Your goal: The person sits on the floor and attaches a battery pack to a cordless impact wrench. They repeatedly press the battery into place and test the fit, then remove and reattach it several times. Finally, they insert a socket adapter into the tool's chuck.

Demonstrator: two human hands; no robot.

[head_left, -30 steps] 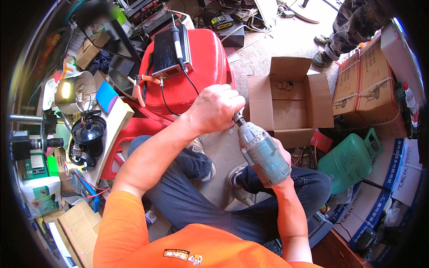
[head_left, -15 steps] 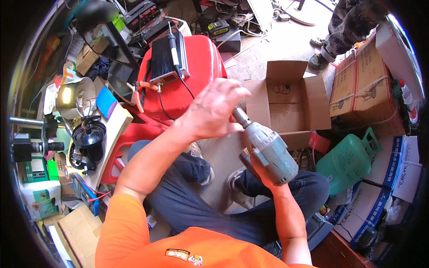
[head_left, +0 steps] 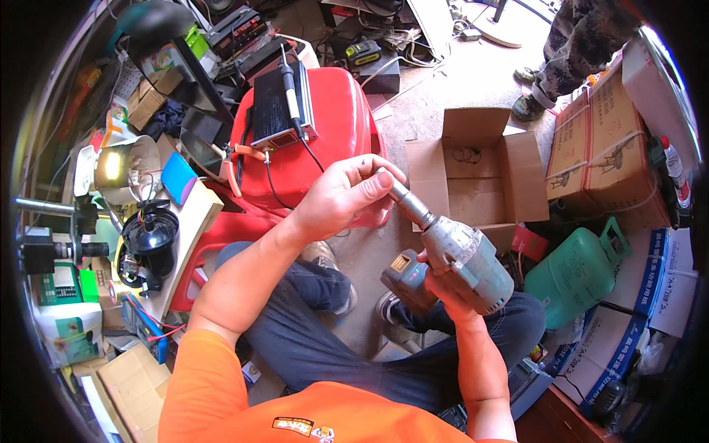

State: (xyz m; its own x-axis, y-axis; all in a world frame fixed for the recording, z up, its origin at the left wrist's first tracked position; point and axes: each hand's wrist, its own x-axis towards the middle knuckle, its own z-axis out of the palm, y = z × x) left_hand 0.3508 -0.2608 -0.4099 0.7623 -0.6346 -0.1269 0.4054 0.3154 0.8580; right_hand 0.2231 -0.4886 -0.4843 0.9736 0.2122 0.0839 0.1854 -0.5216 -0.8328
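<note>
My right hand (head_left: pixel 449 294) grips the handle of a worn grey-green cordless impact wrench (head_left: pixel 473 264), which is tilted with its nose up and to the left. Its battery (head_left: pixel 405 276) juts out to the left, below the body. A long metal socket (head_left: pixel 413 205) extends from the nose. My left hand (head_left: pixel 346 193) is closed around the socket's far end, thumb on top and fingers curled behind, so the tip is partly hidden. The tool is held above my right leg.
An open cardboard box (head_left: pixel 473 177) lies ahead. On a red plastic stool (head_left: pixel 336 111) stands a black soldering station (head_left: pixel 275 111) with its iron on top. A green gas cylinder (head_left: pixel 572 273) stands to the right; a cluttered bench (head_left: pixel 193 221) flanks my left. Another person's legs (head_left: pixel 583 55) show at far right.
My left hand, spread and blurred above the socket before, has closed on its end. The impact wrench has shifted slightly right and turned, bringing its battery into sight.
</note>
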